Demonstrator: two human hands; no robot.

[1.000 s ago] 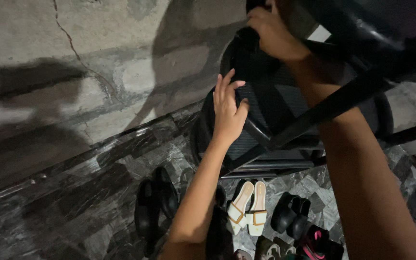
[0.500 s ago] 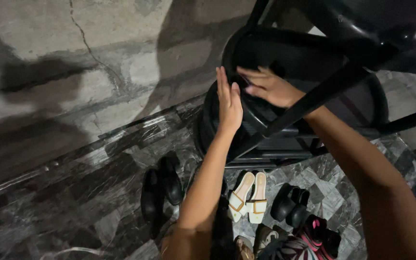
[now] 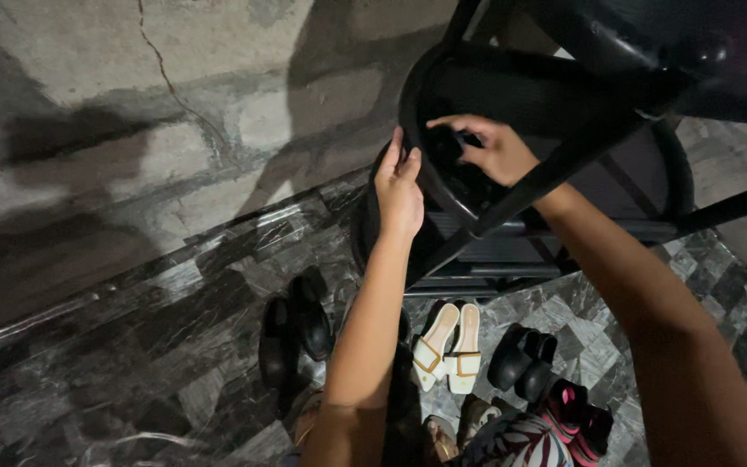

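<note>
Left hand [image 3: 399,192] laid flat, fingers open, against the black round rim [image 3: 415,156] at twelve o'clock; right hand [image 3: 493,149] curled around a dark part inside it. Below, at six o'clock, white sandals [image 3: 449,346] and black shoes [image 3: 297,333] on marbled floor tiles [image 3: 131,346]; cracked concrete wall [image 3: 175,86] at ten.

No packages, labels, signs or screens in view.
</note>
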